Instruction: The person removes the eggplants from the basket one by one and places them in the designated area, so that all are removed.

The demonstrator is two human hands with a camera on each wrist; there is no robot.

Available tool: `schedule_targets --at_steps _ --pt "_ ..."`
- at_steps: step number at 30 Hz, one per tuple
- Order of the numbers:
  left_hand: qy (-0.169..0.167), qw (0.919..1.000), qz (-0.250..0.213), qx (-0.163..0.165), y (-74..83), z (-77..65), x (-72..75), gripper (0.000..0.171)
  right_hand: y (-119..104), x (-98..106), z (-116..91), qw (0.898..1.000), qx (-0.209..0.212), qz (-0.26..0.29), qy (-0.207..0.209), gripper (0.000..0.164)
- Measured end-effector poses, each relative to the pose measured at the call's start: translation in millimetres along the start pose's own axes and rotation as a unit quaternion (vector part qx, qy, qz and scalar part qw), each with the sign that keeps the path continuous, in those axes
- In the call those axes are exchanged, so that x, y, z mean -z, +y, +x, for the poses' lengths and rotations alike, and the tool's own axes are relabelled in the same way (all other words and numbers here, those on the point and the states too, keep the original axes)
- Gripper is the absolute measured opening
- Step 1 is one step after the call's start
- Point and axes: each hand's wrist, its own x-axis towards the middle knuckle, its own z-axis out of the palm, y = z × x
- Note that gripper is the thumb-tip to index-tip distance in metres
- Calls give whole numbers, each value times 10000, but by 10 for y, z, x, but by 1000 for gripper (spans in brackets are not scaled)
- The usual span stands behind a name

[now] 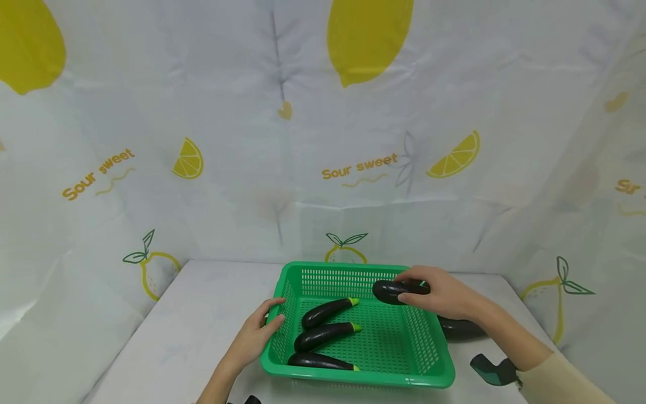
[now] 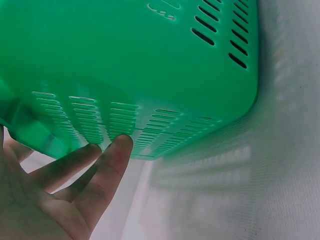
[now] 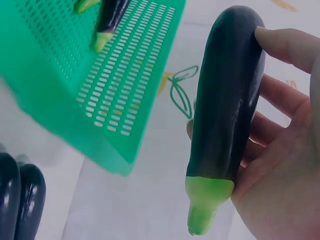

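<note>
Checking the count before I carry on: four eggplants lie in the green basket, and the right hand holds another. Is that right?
Not quite: the head view shows three eggplants lying in the green basket, not four. The right hand does hold another eggplant.

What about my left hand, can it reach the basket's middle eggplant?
Probably yes: the left hand is at the basket rim, close to the middle eggplant, with only that rim between.
</note>
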Motion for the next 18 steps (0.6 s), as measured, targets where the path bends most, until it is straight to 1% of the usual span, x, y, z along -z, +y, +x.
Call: schedule_targets --at_steps 6,9,14,18 --pt "-23 9999 -122 -15 -4 -1 -9 44 85 49 -158 9992 -234 -110 289 30" --pt "-24 9999 -147 -42 -6 -1 -4 44 130 80 -234 9985 -272 -226 422 29" --pt "-11 9999 -147 -27 1 -5 3 44 188 173 -362 9964 -323 -488 614 31" --pt "-23 9999 -144 19 14 -10 4 43 244 241 -445 9944 -425 -686 681 31"
